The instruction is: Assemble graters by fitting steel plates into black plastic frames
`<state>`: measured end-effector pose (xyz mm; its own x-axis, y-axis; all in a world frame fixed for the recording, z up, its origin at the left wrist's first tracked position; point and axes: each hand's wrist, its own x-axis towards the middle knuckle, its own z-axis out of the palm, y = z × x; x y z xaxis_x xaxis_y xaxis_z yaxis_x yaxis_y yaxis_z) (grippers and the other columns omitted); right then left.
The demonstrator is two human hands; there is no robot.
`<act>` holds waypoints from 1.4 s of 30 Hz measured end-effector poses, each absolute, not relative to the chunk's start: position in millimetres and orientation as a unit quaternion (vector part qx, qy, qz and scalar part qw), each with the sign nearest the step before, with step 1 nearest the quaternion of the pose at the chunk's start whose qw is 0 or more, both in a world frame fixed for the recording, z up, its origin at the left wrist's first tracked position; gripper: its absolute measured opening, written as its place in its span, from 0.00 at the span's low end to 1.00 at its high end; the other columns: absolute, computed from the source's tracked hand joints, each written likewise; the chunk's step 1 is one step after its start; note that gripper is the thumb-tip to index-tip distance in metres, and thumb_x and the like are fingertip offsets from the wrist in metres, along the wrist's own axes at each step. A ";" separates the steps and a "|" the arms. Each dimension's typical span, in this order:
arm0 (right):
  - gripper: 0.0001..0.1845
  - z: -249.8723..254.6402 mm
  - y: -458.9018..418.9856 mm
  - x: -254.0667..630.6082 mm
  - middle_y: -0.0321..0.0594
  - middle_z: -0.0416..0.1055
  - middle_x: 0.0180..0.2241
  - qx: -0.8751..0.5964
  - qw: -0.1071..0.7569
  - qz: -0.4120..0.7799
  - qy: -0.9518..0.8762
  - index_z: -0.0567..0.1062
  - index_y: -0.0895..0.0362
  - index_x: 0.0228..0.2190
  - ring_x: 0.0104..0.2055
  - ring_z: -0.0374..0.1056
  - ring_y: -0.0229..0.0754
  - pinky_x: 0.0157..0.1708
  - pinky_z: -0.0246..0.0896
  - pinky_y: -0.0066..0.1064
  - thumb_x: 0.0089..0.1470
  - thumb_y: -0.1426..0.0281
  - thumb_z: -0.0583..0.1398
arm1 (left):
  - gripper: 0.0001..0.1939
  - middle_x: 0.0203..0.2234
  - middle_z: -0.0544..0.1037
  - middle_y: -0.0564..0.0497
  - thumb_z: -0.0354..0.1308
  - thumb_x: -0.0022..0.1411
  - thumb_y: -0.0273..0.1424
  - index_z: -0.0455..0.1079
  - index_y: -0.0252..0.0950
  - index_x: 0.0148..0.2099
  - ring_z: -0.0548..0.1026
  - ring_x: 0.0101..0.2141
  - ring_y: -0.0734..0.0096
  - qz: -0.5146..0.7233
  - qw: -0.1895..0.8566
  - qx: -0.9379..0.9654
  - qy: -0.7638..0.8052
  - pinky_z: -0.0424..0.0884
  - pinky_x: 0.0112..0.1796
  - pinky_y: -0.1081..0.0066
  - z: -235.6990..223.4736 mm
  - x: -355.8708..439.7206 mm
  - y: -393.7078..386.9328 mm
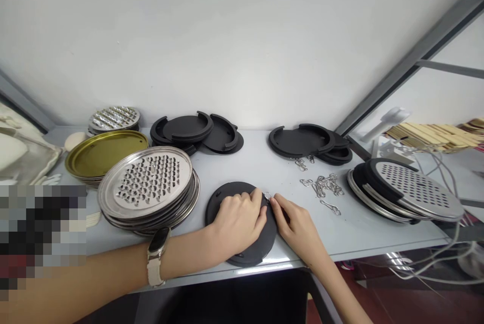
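A black round plate [268,243] with a raised partial rim lies near the table's front edge. My left hand [240,218] is closed on top of it, its curled fingers and thumb at the plate's right rim. At that same rim, my right hand [293,218] pinches a small silver wire clip [266,195] between thumb and fingertips. The clip's lower part is hidden by the fingers. Several loose wire clips [325,185] lie in a heap to the right of my right hand.
Grater discs [151,182] are stacked at left, beside gold-coloured round lids [108,152]. More black round plates [187,127] lie along the wall, with another group [302,140] farther right. A pile of black plates with grater discs [419,187] overhangs the right side near white cables [456,233].
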<state>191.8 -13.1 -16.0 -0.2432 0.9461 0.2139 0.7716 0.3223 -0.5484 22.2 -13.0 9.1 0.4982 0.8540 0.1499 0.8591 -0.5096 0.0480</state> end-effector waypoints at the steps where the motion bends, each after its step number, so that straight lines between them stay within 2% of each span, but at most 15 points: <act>1: 0.17 -16.1 -13.1 191.8 0.32 0.60 0.20 -0.557 0.260 0.165 -0.771 0.57 0.54 0.25 0.21 0.59 0.37 0.25 0.49 0.28 0.66 0.65 0.46 | 0.13 0.25 0.70 0.49 0.37 0.69 0.35 0.60 0.36 0.41 0.73 0.25 0.60 -0.078 0.016 -0.866 -0.494 0.67 0.26 0.67 9.3 22.1 -12.7; 9: 0.17 -13.8 -11.8 191.9 0.32 0.61 0.19 -0.556 0.258 0.172 -0.771 0.57 0.54 0.24 0.20 0.59 0.37 0.25 0.49 0.27 0.66 0.65 0.46 | 0.14 0.25 0.72 0.48 0.39 0.69 0.36 0.62 0.35 0.45 0.74 0.25 0.61 -0.079 0.007 -0.861 -0.502 0.67 0.25 0.68 13.1 22.6 -13.4; 12: 0.17 -11.9 -9.3 192.3 0.31 0.60 0.19 -0.552 0.253 0.182 -0.774 0.57 0.54 0.24 0.20 0.59 0.37 0.25 0.49 0.27 0.66 0.65 0.46 | 0.17 0.26 0.73 0.47 0.39 0.69 0.36 0.61 0.34 0.52 0.74 0.26 0.61 -0.077 0.011 -0.861 -0.502 0.67 0.26 0.68 11.7 22.6 -13.6; 15: 0.17 -10.3 -7.4 193.1 0.31 0.59 0.18 -0.545 0.250 0.191 -0.777 0.58 0.54 0.24 0.19 0.58 0.36 0.24 0.48 0.27 0.66 0.65 0.46 | 0.22 0.27 0.73 0.47 0.40 0.69 0.35 0.55 0.33 0.61 0.74 0.28 0.61 -0.078 0.019 -0.865 -0.495 0.68 0.27 0.68 10.2 21.8 -13.0; 18: 0.17 -9.8 -7.3 194.2 0.31 0.59 0.18 -0.539 0.254 0.197 -0.778 0.58 0.54 0.24 0.19 0.57 0.36 0.24 0.48 0.27 0.66 0.66 0.46 | 0.24 0.28 0.73 0.47 0.40 0.69 0.34 0.51 0.37 0.65 0.74 0.28 0.62 -0.077 0.015 -0.872 -0.483 0.68 0.27 0.69 10.9 20.5 -12.7; 23: 0.17 -11.0 -9.5 195.8 0.31 0.60 0.19 -0.535 0.257 0.195 -0.781 0.59 0.54 0.24 0.20 0.57 0.36 0.24 0.49 0.27 0.65 0.66 0.46 | 0.24 0.28 0.73 0.48 0.41 0.69 0.32 0.54 0.41 0.65 0.74 0.27 0.64 -0.070 0.008 -0.876 -0.477 0.67 0.26 0.70 15.1 19.1 -14.1; 27: 0.16 -10.1 -10.6 195.6 0.32 0.61 0.19 -0.531 0.259 0.196 -0.783 0.62 0.55 0.25 0.20 0.58 0.36 0.24 0.51 0.28 0.65 0.67 0.47 | 0.26 0.26 0.72 0.49 0.42 0.68 0.32 0.51 0.43 0.67 0.73 0.25 0.64 -0.070 0.016 -0.878 -0.473 0.67 0.25 0.70 16.0 19.1 -14.0; 36: 0.16 -9.7 -11.7 195.7 0.32 0.62 0.20 -0.533 0.256 0.199 -0.782 0.62 0.55 0.25 0.21 0.59 0.36 0.25 0.52 0.28 0.65 0.67 0.47 | 0.24 0.28 0.74 0.47 0.45 0.67 0.32 0.56 0.43 0.65 0.74 0.26 0.64 -0.051 0.004 -0.873 -0.484 0.67 0.26 0.71 19.5 22.2 -13.6; 42: 0.16 -10.1 -11.9 195.9 0.32 0.64 0.21 -0.534 0.255 0.192 -0.783 0.63 0.55 0.26 0.21 0.60 0.37 0.25 0.52 0.28 0.65 0.67 0.46 | 0.24 0.27 0.73 0.47 0.44 0.68 0.32 0.55 0.43 0.65 0.74 0.25 0.63 -0.048 0.019 -0.874 -0.483 0.65 0.25 0.71 18.4 22.7 -13.5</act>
<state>195.9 -11.9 -10.1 -0.3001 0.9337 0.1953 0.7380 0.3570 -0.5727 22.7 -13.5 18.4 0.5282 0.8428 0.1032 0.8466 -0.5321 0.0131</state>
